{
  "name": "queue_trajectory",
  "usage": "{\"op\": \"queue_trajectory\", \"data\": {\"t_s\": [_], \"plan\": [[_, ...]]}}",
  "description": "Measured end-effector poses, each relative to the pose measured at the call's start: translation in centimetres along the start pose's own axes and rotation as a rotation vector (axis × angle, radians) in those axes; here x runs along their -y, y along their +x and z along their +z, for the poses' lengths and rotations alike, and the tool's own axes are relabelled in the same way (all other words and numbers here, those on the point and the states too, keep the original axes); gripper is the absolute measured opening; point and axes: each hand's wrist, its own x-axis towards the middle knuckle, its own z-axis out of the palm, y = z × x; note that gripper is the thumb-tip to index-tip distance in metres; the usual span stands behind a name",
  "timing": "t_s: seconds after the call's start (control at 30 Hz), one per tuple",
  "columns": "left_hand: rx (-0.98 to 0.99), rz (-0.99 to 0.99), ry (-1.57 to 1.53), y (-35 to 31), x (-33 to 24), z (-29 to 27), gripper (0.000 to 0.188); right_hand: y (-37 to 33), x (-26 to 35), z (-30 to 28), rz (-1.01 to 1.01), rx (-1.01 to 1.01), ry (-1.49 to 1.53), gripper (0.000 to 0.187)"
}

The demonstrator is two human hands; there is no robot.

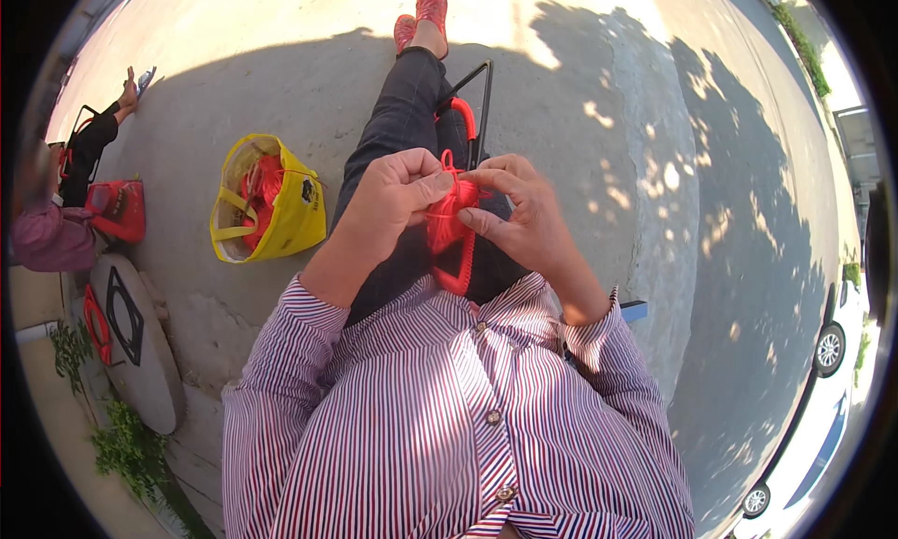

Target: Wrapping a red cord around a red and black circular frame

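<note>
- Sun-dappled concrete (281, 95), dull and gritty-looking, surrounded the dark trousers (396, 114).
- Over the lap, the left hand (409, 188) pinched strands atop a red cord bundle (441, 229); the right hand (514, 202) gripped its side between thumb and forefinger.
- It probably handled light, soft and pliable, slightly slippery; the gathered top looked the surest hold.
- Similar glossy skeins (267, 186) filled a smooth yellow bag (301, 223).

Seated person, striped shirt (402, 408), dark jeans (393, 118). Left hand (398, 198) and right hand (519, 207) pinch red strands (445, 223) above lap. Yellow bag (301, 214) on ground to the left, red bundle (266, 182) inside. Another person (56, 238) farther left; white car (835, 394) far right.
</note>
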Motion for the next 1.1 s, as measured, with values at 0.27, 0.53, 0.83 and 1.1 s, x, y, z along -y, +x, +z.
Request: {"op": "queue_trajectory", "data": {"t_s": [0.27, 0.53, 0.83, 1.1], "plan": [[-0.032, -0.284, -0.633, 1.6, 3.5, 0.0, 0.008, 1.1, -1.7, -3.0, 0.321, -0.217, 0.956, 0.025], [-0.063, -0.156, -0.008, 2.2, 4.6, 1.7, 0.014, 0.1, -6.9, -14.8, 0.042, -0.313, 1.481, 0.025], [-0.115, -0.204, -0.318, 2.6, 6.0, 3.5, 0.040, -2.3, -4.2, 0.2, 0.731, 0.073, 0.969, 0.015], [0.057, -0.383, -0.569, 3.5, 7.9, 2.5, 0.027, -1.0, -3.5, -4.9, 0.599, -0.170, 1.013, 0.012]]}}
